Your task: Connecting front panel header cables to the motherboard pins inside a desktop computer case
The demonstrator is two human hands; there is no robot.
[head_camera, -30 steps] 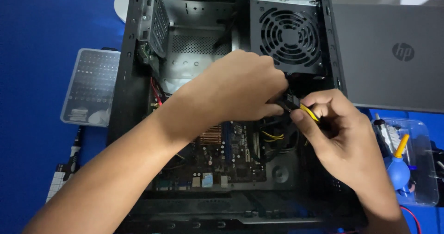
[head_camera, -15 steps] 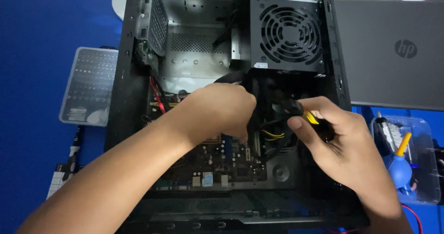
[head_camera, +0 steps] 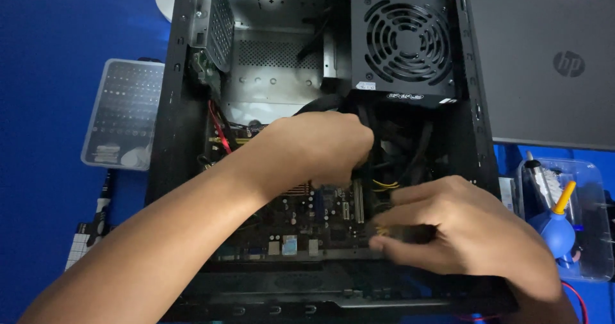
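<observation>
An open black computer case [head_camera: 168,106] lies on a blue surface, with a fan-grilled power supply [head_camera: 403,42] at its far right and a motherboard [head_camera: 301,224] low inside. My left hand [head_camera: 314,148] reaches into the middle of the case, its fingers curled down over a bundle of black cables [head_camera: 320,103] just below the power supply. My right hand [head_camera: 461,234] is at the lower right of the board, pinching a black connector [head_camera: 400,233] that touches the board's edge. Yellow wires [head_camera: 383,184] show between the two hands.
A closed grey laptop [head_camera: 551,67] lies right of the case. Below it, a clear tray [head_camera: 592,260] holds a blue air blower [head_camera: 560,228] and brushes. Left of the case are a clear parts box [head_camera: 125,112] and a small tool [head_camera: 96,224]. A red cable [head_camera: 218,128] runs inside the case's left wall.
My right hand has dropped with the connector from beside the power supply to the board's near right edge. My left hand has slid left and lower, away from my right.
</observation>
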